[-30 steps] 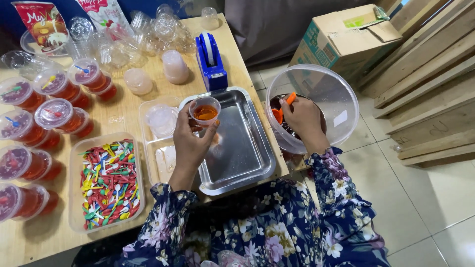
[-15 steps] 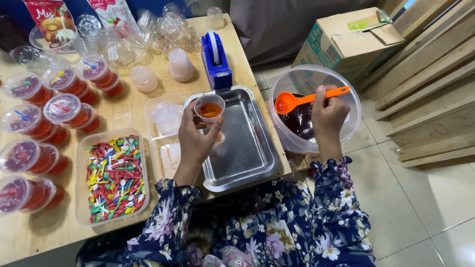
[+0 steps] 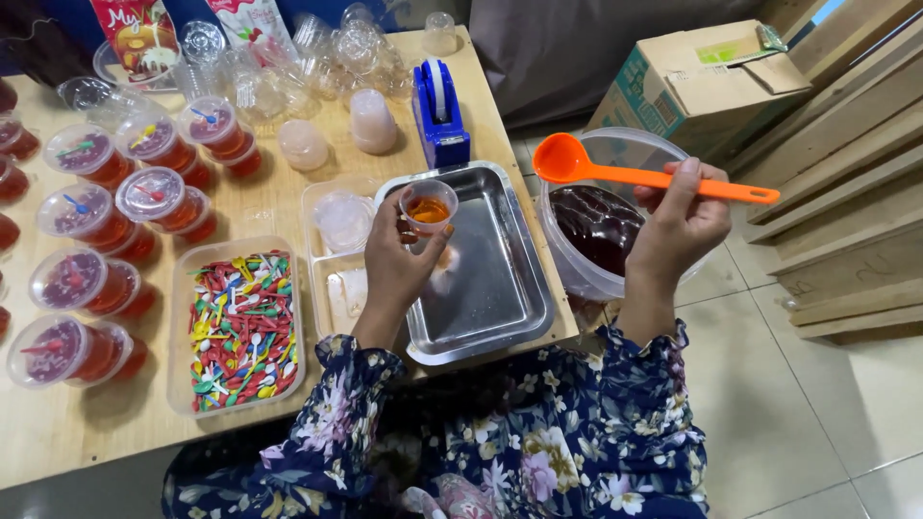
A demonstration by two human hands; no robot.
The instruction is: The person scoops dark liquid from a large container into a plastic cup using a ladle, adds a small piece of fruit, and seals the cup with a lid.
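Head view, looking down at a wooden table [image 3: 288,207] edge.

Left hand [image 3: 399,259], centre of frame: fingers closed around a small clear plastic cup [image 3: 429,208], held upright over the upper left corner of a steel tray [image 3: 486,288]. Cup holds a little orange-red liquid at the bottom. The tray sits at the table's right edge, just left of centre-right in the frame.

Right hand [image 3: 678,226], right of centre: fingers pinched together on the handle of an orange ladle [image 3: 635,173]. Ladle lies roughly level, bowl pointing left, raised above a large clear tub [image 3: 615,216]. Tub stands off the table's right edge and holds dark red liquid. Whether the ladle bowl is full, cannot tell.

Around them:
- Blue tape dispenser [image 3: 438,115] just above the tray, upper centre.
- Clear tray of mixed-colour small spoons [image 3: 240,327], lower left, near the left forearm.
- A second clear container [image 3: 341,240] between spoon tray and steel tray, with a lid-like piece inside.
- Rows of lidded cups [image 3: 106,221] of red liquid along the left edge, a small spoon on each lid.
- Heap of empty clear cups [image 3: 317,48], top centre.
- Cardboard box [image 3: 692,82] on the floor, upper right.

Floral sleeves on both arms, bottom of frame.
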